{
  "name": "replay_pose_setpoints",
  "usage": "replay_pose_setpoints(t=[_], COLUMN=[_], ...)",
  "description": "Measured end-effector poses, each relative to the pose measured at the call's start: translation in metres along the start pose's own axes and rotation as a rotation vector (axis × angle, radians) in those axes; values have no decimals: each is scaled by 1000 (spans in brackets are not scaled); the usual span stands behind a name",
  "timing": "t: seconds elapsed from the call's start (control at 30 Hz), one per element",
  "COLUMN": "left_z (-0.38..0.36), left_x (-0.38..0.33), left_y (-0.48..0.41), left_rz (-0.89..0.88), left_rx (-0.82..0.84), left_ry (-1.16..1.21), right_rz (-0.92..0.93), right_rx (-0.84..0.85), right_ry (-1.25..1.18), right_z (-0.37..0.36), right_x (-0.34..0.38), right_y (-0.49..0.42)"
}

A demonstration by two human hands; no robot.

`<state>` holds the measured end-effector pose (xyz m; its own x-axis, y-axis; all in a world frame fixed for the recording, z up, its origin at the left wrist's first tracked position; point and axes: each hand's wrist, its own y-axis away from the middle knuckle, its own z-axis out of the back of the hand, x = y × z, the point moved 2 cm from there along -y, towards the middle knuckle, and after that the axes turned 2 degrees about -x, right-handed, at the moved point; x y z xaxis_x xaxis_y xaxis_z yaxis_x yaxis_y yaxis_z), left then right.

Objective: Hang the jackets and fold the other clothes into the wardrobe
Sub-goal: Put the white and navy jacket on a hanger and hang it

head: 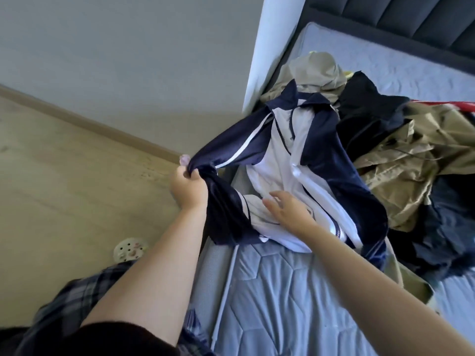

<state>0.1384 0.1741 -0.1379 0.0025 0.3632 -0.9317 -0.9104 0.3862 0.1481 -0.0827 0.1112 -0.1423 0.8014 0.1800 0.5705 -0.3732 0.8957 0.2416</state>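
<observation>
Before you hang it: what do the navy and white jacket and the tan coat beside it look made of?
Navy and white jacket: smooth, slightly glossy synthetic, probably polyester, judging by the sheen on its sleeve. Tan coat: thin, crinkly fabric with sharp creases, perhaps nylon or cotton blend.

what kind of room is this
Most likely a bedroom: a quilted mattress with a padded headboard, a pile of clothes on it, and a wood-look floor beside it.

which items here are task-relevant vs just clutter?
Job:
navy-and-white jacket, sleeve gripped by left hand, right hand on it
khaki jacket
black garment
beige garment

Lying about:
mattress
headboard
slipper on floor
</observation>
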Motion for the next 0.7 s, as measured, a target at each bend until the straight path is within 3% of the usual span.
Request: replay_pose_setpoints(t=[0.03,0.1,0.23,0.27,0.33,0.4,0.47,0.57,0.7], left_z=[1,-1,-14,-16,-19,-22,-23,-22,-17], left_x=[-1,-7,8,17,28,26,18,8,-9], left_y=[1,9,39,46,59,67,73,80,92], left_rz=[-34,-126,-626,-640,-444,-238,-225,-276,324], left_rx=[-6,141,532,652,881,987,1036,991,954], left_ry=[6,-24,-509,-590,-556,-425,-410,-366,312], right_rz=[15,81,144,144,96,13,16,194,473], right_rx=[-47,-67,133,136,123,103,-7,-302,-742], right_ry=[4,93,460,461,375,223,184,151,185], right_z=[4,10,2,0,-1,3,13,28,39], right_x=[-3,-8,-19,-21,-20,-18,-19,-15,-17], right_y=[6,18,27,27,25,25,27,40,65])
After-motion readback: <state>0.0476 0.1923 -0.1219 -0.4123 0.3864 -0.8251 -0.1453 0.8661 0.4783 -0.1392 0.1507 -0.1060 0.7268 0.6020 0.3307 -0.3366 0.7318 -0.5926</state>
